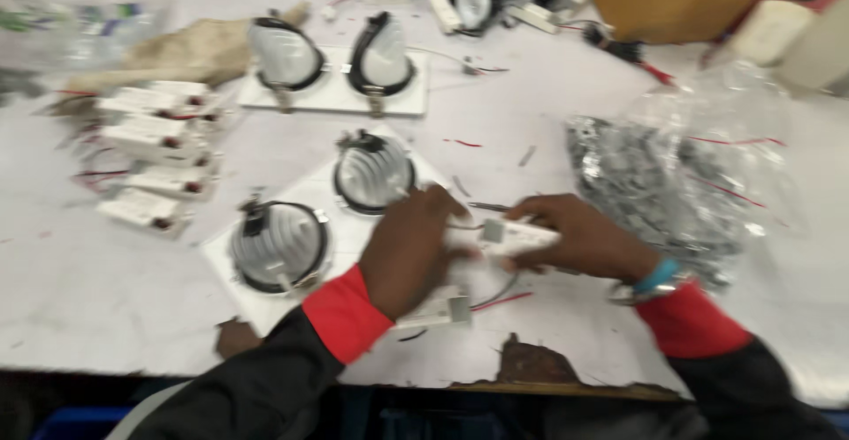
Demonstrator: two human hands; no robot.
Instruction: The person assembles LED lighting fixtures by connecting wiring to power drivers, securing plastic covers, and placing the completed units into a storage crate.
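- White, chipped worktop [548, 95] is carrying round lamp fittings.
- Small white rectangular driver box [522, 235] is lying crosswise between both hands.
- Right hand [588, 237] is gripping it; left hand [409, 250] is curling alongside, grip unclear.

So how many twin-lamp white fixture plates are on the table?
2: one twin-lamp plate at the far centre, one twin-lamp plate under the left hand. The blurred far pile may hide more.
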